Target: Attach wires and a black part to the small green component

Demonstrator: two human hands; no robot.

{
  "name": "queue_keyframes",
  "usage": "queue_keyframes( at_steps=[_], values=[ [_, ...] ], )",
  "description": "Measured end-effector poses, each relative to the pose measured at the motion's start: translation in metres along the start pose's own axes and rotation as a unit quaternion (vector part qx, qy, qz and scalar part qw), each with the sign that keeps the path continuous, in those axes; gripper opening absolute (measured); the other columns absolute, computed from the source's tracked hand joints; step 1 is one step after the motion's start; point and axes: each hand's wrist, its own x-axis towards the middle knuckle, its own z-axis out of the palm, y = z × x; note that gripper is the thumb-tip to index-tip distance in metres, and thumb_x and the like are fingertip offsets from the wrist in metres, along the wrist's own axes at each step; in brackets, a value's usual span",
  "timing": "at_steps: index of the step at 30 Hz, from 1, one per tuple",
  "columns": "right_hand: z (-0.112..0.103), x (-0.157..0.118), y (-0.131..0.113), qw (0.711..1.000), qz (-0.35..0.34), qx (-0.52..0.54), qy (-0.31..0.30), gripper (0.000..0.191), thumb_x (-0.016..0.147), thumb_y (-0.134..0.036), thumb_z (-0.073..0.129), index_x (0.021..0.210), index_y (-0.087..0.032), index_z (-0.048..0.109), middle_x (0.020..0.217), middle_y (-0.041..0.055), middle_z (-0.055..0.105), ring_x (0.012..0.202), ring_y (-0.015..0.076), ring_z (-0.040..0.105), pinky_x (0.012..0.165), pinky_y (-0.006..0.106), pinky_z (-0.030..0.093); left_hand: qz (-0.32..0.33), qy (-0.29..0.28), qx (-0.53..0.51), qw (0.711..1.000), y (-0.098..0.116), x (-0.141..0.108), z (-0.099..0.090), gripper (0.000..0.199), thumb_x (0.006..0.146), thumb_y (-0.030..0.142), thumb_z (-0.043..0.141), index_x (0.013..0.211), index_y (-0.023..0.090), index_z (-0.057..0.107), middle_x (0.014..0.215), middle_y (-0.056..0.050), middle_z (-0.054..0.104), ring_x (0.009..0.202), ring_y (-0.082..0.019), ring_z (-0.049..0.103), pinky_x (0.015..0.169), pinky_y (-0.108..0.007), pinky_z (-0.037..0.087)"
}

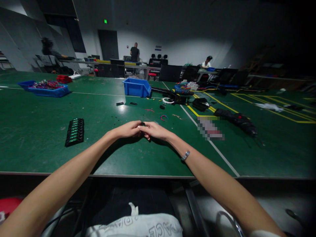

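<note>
Green table [39, 131] (white-lined) carries a blue bin [137, 89], green-and-black parts [74, 132].

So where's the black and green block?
In the head view, the block lies on the table's left side, to the left of the left hand.

Grey wall [195, 42], twelve o'clock; dark door [108, 45], eleven o'clock, glowing green sign [105, 21] above; red stool [152, 75], twelve; deep shadow, two o'clock.

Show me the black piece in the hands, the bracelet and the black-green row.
Black piece [143, 124]: head view, exposed top.
Bracelet [185, 156]: head view, band's middle.
Black-green row [74, 132]: head view, its middle.
</note>
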Motion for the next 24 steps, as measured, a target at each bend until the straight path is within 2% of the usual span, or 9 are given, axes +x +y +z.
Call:
queue_keyframes(
  at_steps=[24],
  values=[
    [-0.0036, 0.0005, 0.0017, 1.000, 0.005, -0.015, -0.015, 0.045, 0.087, -0.058, 0.060, 0.097, -0.014, 0.058, 0.064, -0.0021, 0.054, 0.054, 0.0098, 0.053, 0.051, 0.023, 0.051, 0.020, 0.017, 0.051, 0.998, 0.0070, -0.0018, -0.0002, 0.026, 0.095, 0.037, 0.042, 0.097, 0.013, 0.053, 0.078, -0.005, 0.063, 0.061, -0.012, 0.055, 0.054, -0.022, 0.042]
  ],
)
